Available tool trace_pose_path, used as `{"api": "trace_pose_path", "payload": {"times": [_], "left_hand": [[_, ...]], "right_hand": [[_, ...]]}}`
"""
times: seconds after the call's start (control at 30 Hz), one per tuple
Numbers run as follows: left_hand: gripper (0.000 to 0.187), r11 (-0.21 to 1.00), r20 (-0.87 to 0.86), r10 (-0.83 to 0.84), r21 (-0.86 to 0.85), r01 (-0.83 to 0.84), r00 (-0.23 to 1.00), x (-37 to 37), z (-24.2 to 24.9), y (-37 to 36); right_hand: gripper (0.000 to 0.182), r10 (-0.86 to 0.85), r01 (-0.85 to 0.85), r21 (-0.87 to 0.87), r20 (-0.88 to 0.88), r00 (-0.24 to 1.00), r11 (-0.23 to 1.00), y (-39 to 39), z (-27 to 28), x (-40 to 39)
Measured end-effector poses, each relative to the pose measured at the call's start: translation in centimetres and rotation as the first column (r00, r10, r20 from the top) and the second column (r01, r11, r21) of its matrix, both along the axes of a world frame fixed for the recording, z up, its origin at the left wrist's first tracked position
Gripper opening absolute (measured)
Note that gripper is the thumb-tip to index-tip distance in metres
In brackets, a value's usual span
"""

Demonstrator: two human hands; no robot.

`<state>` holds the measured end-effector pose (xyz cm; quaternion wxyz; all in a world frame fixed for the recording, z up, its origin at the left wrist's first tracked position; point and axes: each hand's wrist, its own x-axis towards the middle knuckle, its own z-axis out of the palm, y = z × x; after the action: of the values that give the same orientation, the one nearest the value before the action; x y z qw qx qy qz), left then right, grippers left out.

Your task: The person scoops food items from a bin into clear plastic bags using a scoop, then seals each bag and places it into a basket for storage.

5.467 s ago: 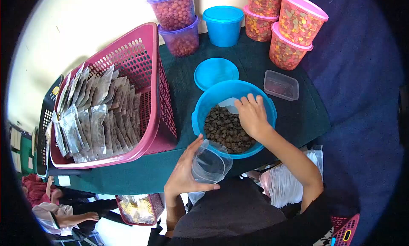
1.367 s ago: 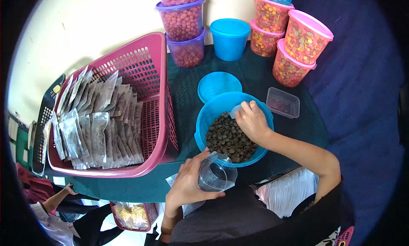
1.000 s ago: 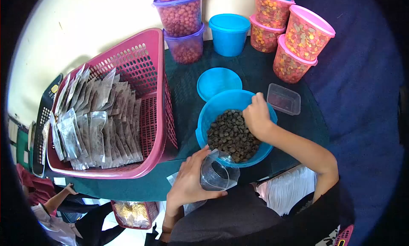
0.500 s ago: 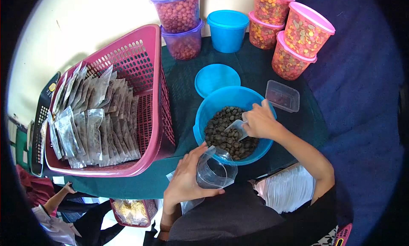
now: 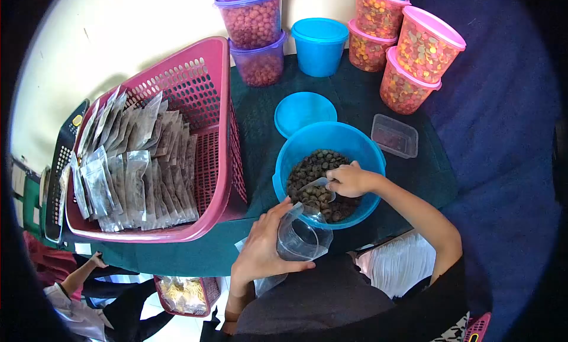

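My right hand (image 5: 350, 180) is closed round the handle of a small translucent scoop (image 5: 321, 184), low inside a blue tub (image 5: 370, 148). Small dark round pieces (image 5: 319, 161) fill the tub's bottom, and some lie on the scoop. What the pieces are, I cannot make out. My left hand (image 5: 263, 247) grips a clear plastic pouch (image 5: 289, 235) by its side, thumb below and fingers above. Its mouth stands wide and round, facing the tub's near rim. The pouch's lower part is hidden behind my hand.
To the left, a pink basket (image 5: 222, 182) holds rows of filled pouches (image 5: 139, 176). A blue lid (image 5: 305, 112), a clear tray (image 5: 394, 136), a lidded blue tub (image 5: 320, 49) and stacked candy tubs (image 5: 412, 76) stand beyond. White sheets (image 5: 399, 262) lie near my lap. Another person's hand (image 5: 97, 260) shows lower left.
My right hand has drawn the scoop a little toward me and left, and pieces now lie on it. My left hand keeps its hold on the pouch. The whole view has shifted slightly.
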<state>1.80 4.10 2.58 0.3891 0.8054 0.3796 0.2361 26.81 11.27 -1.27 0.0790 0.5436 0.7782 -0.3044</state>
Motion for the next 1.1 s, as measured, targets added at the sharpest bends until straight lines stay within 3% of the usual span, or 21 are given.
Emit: {"api": "trace_pose_path", "payload": {"times": [0.1, 0.3, 0.33, 0.5, 0.6, 0.7, 0.8, 1.1], "left_hand": [[0.1, 0.999, 0.081, 0.002, -0.049, 0.002, 0.997, -0.3, -0.3, -0.1], [0.098, 1.0, 0.129, 0.022, -0.007, -0.021, 0.991, -0.7, 0.5, -0.1], [0.097, 0.999, 0.139, 0.039, 0.002, -0.04, 0.99, -0.7, 0.4, -0.1], [0.096, 0.998, 0.117, 0.051, 0.037, -0.056, 0.992, -0.6, 0.3, -0.2], [0.096, 0.996, 0.097, 0.055, 0.058, -0.061, 0.994, -0.6, 0.3, -0.3], [0.094, 0.997, 0.096, 0.065, 0.037, -0.068, 0.993, -0.5, 0.4, -0.5], [0.093, 0.996, 0.103, 0.086, -0.018, -0.085, 0.991, -0.6, 0.4, -0.7], [0.095, 0.991, 0.072, 0.066, 0.113, -0.074, 0.995, -0.4, 0.1, -0.5]], "right_hand": [[0.024, -0.047, 0.045, -0.085, -0.029, 0.998, 0.995, 0.1, 0.2, 0.2], [0.028, -0.222, 0.247, 0.084, -0.234, 0.947, 0.965, -0.3, 1.2, 2.1], [0.028, -0.189, 0.243, 0.148, -0.307, 0.933, 0.959, -0.6, 1.0, 2.3], [0.029, -0.206, 0.293, 0.271, -0.307, 0.929, 0.917, -3.6, 3.5, 1.1], [0.026, -0.143, 0.302, 0.514, -0.327, 0.934, 0.803, -4.7, 3.1, 0.5], [0.025, -0.163, 0.273, 0.556, -0.24, 0.957, 0.785, -5.1, 2.2, 0.1], [0.025, -0.183, 0.304, 0.559, -0.262, 0.947, 0.771, -5.3, 2.0, 0.1], [0.024, -0.196, 0.322, 0.613, -0.265, 0.944, 0.721, -5.8, 1.7, -0.1]]}}
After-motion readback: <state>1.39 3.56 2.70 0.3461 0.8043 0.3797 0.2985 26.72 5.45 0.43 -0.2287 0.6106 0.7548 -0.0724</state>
